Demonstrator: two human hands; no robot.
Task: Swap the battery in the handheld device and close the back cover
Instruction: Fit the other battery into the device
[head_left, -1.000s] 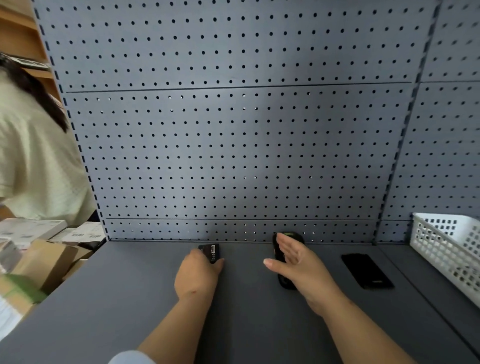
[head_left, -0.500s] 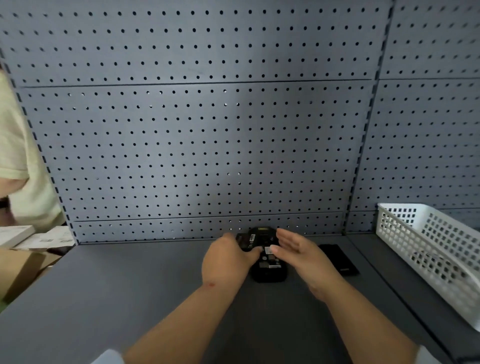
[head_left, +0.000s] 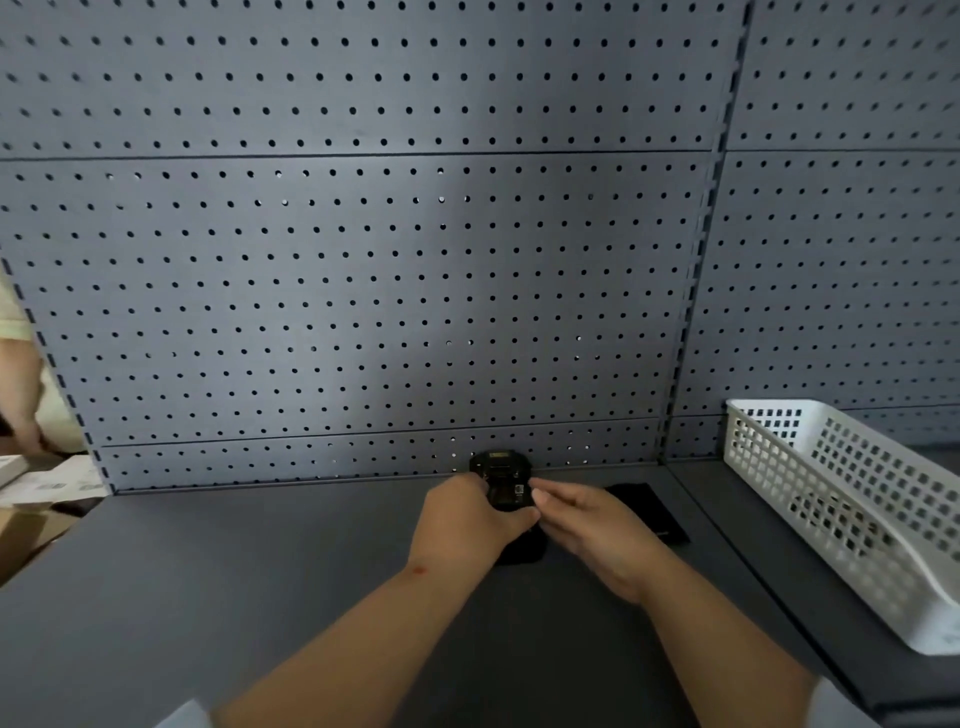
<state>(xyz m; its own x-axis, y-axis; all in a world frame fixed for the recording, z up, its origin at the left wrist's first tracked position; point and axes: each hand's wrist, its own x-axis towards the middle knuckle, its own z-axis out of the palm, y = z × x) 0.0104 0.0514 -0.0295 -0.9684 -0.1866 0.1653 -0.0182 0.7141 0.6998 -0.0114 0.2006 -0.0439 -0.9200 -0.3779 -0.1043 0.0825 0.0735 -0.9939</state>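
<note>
The black handheld device (head_left: 501, 470) lies back-up on the grey shelf (head_left: 260, 597), close to the pegboard, with its battery bay uncovered. My left hand (head_left: 462, 525) is curled over its middle, pressing the battery (head_left: 511, 493), of which only a labelled corner shows. My right hand (head_left: 587, 530) grips the device's right side, fingertips on its edge. The flat black back cover (head_left: 652, 514) lies on the shelf just right of my right hand.
A grey pegboard wall (head_left: 363, 286) rises directly behind the device. A white perforated basket (head_left: 841, 499) stands at the right. At the far left are cardboard boxes (head_left: 31, 519) and part of another person (head_left: 15, 384).
My left hand carried the battery from the shelf on the left over to the device. My right hand shifted from covering the device to gripping its right side. The view has swung right.
</note>
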